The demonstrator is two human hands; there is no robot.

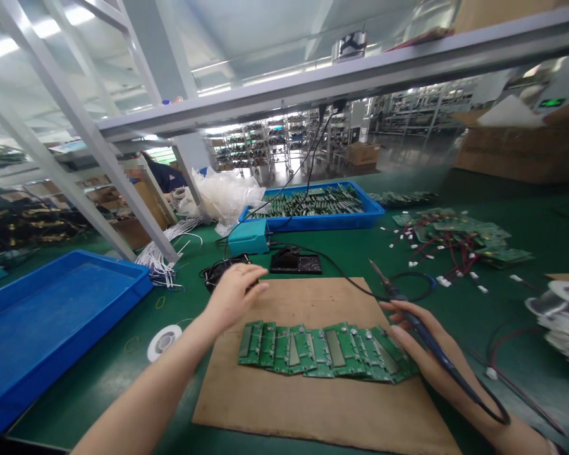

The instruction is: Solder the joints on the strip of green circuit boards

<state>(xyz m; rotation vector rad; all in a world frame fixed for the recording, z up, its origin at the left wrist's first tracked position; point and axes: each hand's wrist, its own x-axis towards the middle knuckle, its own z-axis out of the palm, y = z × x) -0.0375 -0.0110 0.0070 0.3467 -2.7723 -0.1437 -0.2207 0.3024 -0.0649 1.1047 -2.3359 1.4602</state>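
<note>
Green circuit boards [334, 351] were fanned across the near cardboard [322, 411], and there, look, the soldering iron [431, 347] was clasped by the right hand [421, 361], its tip best kept clear of them, while nothing was gripped by the left hand [232, 294], thumb apart.

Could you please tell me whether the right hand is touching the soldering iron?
Touching; the head view shows the right hand holding the soldering iron, with no gap visible.
</note>
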